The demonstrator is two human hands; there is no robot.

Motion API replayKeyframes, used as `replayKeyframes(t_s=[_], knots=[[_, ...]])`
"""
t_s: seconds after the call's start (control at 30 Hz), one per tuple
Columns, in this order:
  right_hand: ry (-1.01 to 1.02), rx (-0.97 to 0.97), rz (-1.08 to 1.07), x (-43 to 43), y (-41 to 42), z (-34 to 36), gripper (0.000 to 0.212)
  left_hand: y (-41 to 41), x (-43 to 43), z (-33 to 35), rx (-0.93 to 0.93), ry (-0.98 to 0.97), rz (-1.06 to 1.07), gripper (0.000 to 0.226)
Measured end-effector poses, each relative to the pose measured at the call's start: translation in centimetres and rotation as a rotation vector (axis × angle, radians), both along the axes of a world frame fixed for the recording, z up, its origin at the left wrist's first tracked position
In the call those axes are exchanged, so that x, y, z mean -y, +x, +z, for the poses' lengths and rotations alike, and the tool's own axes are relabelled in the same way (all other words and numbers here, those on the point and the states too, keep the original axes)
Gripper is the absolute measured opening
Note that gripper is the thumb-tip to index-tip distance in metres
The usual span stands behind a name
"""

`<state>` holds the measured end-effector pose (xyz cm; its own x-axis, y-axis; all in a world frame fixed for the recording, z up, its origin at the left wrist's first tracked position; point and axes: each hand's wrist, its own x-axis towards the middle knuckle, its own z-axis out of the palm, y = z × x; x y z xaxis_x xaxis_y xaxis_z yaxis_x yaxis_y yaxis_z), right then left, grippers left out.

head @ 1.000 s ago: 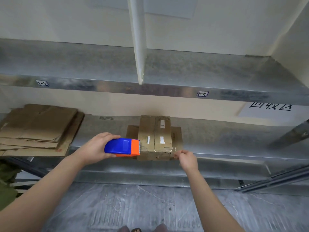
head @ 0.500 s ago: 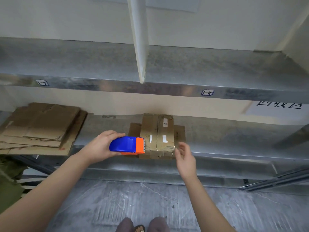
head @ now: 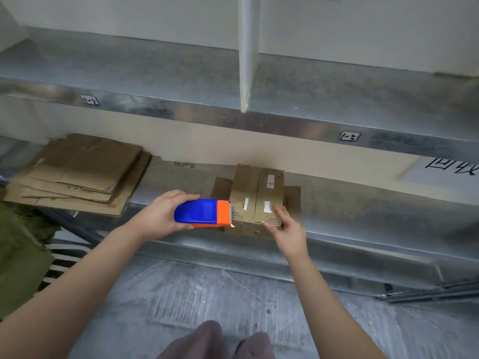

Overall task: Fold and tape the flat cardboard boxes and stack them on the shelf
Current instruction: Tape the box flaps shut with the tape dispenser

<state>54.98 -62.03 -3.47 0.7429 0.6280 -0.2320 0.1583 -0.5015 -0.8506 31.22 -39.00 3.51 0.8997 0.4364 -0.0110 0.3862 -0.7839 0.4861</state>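
Observation:
A small folded cardboard box with white labels sits at the front edge of the lower metal shelf, on top of a flat piece of cardboard. My left hand grips a blue and orange tape dispenser; its orange toothed end touches the box's front left corner. My right hand lies with straight fingers against the box's front right corner. A pile of flat cardboard boxes lies on the same shelf at the far left.
The upper metal shelf overhangs the box, with a white upright divider above it. A white paper sign hangs at the right. Green fabric sits low at the left. The floor is grey below.
My right hand let go of its pinch at the box's front right edge, opened, and now lies flat on the corner. The dispenser stayed at the box's left corner. The view shifted left.

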Motion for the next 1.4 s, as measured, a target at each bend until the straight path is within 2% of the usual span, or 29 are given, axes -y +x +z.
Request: replayKeyframes(t_s=[0.2, 0.47, 0.83, 1.4], knots=[[0.015, -0.043, -0.057, -0.5, -0.4, -0.1, 0.062, -0.3, -1.9, -0.2, -0.003, -0.067, -0.048, 0.077], [0.016, -0.049, -0.102, -0.9, -1.1, 0.4, 0.060, -2.1, -6.2, -0.4, -0.039, -0.052, -0.106, 0.078], [-0.020, -0.069, -0.102, -0.9, -1.4, 0.8, 0.060, -0.9, -7.4, -0.6, -0.137, 0.085, -0.214, 0.077], [0.016, -0.119, -0.097, -0.9, -1.2, 0.9, 0.059, 3.3, -3.7, -3.4, -0.270, 0.065, -0.072, 0.083]])
